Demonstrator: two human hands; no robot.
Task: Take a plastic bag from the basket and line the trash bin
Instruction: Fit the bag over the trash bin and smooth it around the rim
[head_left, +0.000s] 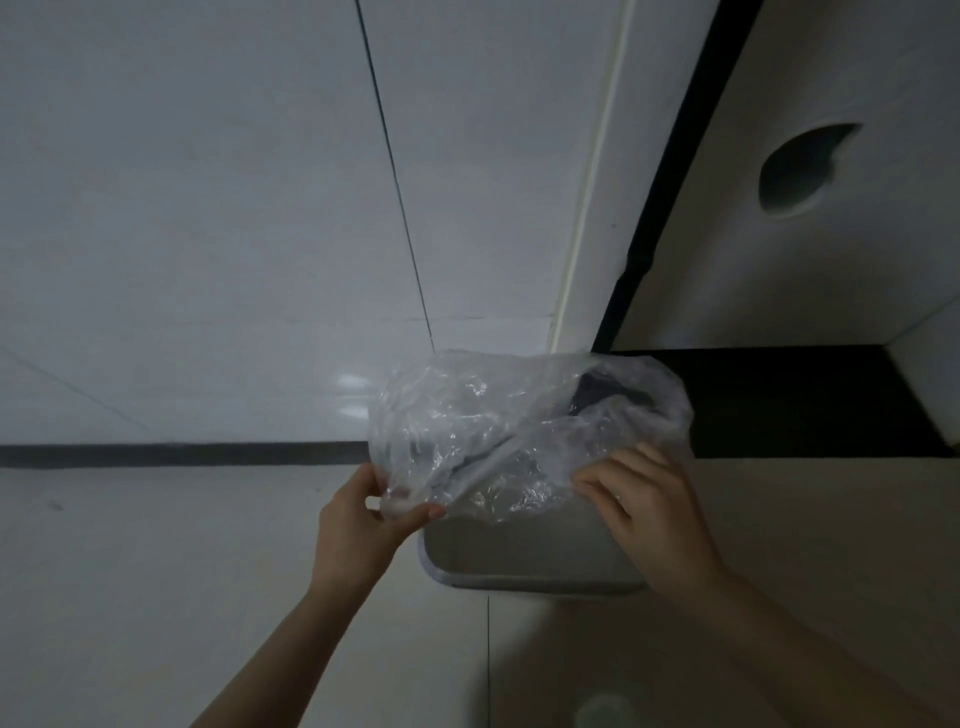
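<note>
A clear, crinkled plastic bag is spread over the far part of a pale trash bin that stands on a light tiled floor against a white tiled wall; the near stretch of the bin's rim and inner wall is bare, the film covering only the back and the two far corners.

The left hand pinches the bag's near-left corner — thumb on top, forefinger beneath, the other fingers curled behind — so the film sits right between those two digits and trails up and away from the hand toward the wall; this corner hangs just outside the bin's left rim.

The right hand lies palm-down on the bag's near-right edge; its fingers are bent and spread over the plastic at the rim, touching it, but whether they have the film gripped or only press on it I cannot tell.

A dark patch shows through the bag near its far-right side; a fold runs diagonally across the middle. To the right, a dark skirting band meets a beige panel with an oval cut-out; the light is dim throughout.
</note>
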